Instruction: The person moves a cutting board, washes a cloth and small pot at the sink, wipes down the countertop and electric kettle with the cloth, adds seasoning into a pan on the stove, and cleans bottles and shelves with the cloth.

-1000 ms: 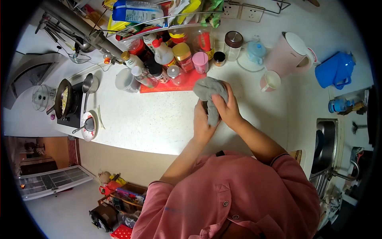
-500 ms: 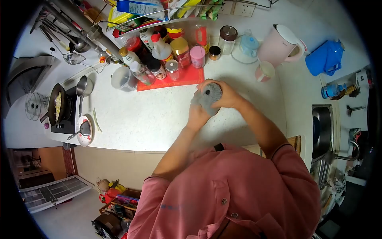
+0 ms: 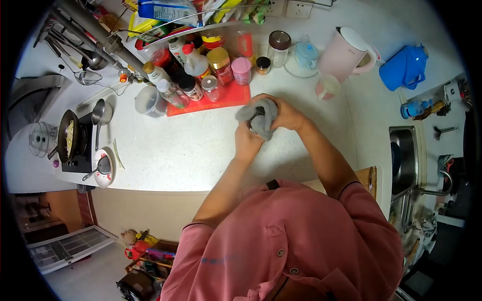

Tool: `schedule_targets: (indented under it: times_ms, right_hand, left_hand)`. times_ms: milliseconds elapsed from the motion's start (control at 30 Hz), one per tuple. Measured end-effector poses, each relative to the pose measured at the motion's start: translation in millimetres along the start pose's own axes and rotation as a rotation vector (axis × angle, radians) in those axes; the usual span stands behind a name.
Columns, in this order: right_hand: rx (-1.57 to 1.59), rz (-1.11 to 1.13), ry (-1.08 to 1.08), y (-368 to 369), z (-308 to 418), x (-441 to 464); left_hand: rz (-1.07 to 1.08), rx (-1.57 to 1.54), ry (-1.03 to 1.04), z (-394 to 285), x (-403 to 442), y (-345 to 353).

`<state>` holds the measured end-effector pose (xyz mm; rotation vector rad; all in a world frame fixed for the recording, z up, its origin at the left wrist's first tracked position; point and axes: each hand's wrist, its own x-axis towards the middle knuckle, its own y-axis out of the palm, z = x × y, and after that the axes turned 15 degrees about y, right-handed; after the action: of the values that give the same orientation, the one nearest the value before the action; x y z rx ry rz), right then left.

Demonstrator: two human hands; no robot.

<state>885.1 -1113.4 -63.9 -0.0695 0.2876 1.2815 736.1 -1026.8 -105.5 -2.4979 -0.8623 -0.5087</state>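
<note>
In the head view, the left hand [image 3: 248, 144] was curled around the lower left of a bunched grey cloth [image 3: 270, 112], and the right hand [image 3: 287, 115] gripped its right side. The cloth was held over the white tabletop [image 3: 191, 148], near the red mat [image 3: 233, 96]; something dark showed between its folds, too hidden to name. Half a second earlier, a rounder grey face with a small dark spot had shown instead of these looping folds.
</note>
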Motion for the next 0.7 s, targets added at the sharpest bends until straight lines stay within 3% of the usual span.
schedule_targets:
  times_ms: [133, 233, 333, 500, 600, 667, 700]
  right_hand:
    - [0.038, -0.506, -0.282, 38.1, -58.3, 0.4]
    - [-0.071, -0.651, -0.318, 45.1, -75.3, -11.5]
    - [0.183, -0.732, -0.189, 48.1, -98.1, -13.4]
    - [-0.022, -0.631, -0.043, 18.8, -157.3, -12.6]
    - [0.386, -0.5, 0.258, 15.1, -112.1, -30.9]
    - [0.362, -0.439, 0.029, 18.7, -114.2, -27.7]
    - [0.315, -0.433, 0.018, 19.7, -115.6, -28.6]
  left_hand:
    - [-0.013, 0.053, -0.014, -2.5, -2.8, 4.3]
    - [0.013, 0.109, -0.084, -12.3, -10.2, 13.0]
    - [0.019, 0.144, -0.068, -18.2, -14.1, 16.8]
    - [-0.01, 0.114, -0.037, -10.8, -14.8, 20.3]
    - [0.028, 0.094, -0.03, -8.0, -15.0, 18.1]
    - [0.017, 0.075, -0.057, -7.7, -14.1, 19.1]
    - [0.017, 0.069, -0.047, -4.7, -15.2, 19.0]
